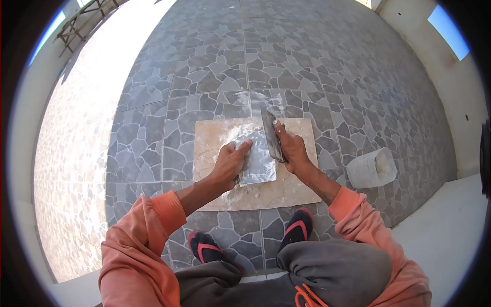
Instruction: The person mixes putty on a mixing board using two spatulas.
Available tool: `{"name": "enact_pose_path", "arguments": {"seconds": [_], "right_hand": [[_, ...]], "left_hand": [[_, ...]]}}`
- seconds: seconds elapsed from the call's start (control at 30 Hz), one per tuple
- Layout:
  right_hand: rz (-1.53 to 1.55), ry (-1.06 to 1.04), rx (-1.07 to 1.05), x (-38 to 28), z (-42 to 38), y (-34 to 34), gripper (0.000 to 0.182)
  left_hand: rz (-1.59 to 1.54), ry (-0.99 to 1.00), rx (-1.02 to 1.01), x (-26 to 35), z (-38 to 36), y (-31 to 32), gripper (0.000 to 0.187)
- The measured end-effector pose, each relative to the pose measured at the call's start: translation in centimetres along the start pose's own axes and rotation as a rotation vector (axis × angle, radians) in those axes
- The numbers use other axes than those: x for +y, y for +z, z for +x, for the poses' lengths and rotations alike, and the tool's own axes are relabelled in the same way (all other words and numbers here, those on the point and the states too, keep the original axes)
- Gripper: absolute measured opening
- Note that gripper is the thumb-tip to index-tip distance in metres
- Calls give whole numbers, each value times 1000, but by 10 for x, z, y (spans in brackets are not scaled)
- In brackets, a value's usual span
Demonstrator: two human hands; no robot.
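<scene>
My left hand (230, 162) is closed on a flat rectangular metal plate (261, 166) smeared with wet white paste, its thumb over the left edge. In my right hand (294, 149) is a plastering trowel (269, 134), tilted up on edge along the right side of the plate. White paste marks the thumb of that hand. Beneath both hands lies a beige board (209, 192) on the floor, with white paste and crumbs scattered over its surface. The fingers under the plate are hidden.
A whitish bucket (371, 168) lies tipped at the right of the board. White smears (266, 100) mark the stone-patterned floor tiles (212, 71) beyond it. My sandalled feet (207, 246) are at the near edge. Far left stands a wooden trestle (76, 31).
</scene>
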State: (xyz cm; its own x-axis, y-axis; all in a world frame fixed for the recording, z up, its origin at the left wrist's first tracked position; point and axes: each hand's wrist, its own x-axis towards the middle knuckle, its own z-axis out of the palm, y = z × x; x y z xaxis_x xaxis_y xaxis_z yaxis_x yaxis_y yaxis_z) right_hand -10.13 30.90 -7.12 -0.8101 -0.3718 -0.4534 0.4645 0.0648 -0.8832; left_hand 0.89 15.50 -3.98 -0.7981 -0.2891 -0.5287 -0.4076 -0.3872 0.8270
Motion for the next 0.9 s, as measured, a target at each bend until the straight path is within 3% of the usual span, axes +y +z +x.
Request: {"name": "enact_pose_path", "arguments": {"seconds": [0.1,0.23,0.37,0.57,0.9], "right_hand": [[77,-16,30,3,4,1,63],[-68,-92,37,25,4,0,67],[-50,21,92,-5,8,-1,67],[-28,-3,64,21,-3,-1,67],[-20,33,146,6,13,-6,66]], "left_hand": [[36,35,11,4,2,-3,35],[37,26,-31,-3,4,-11,34],[79,59,-28,-18,1,0,35],[-33,24,50,9,-9,-2,35],[43,85,11,-24,-2,13,43]]}}
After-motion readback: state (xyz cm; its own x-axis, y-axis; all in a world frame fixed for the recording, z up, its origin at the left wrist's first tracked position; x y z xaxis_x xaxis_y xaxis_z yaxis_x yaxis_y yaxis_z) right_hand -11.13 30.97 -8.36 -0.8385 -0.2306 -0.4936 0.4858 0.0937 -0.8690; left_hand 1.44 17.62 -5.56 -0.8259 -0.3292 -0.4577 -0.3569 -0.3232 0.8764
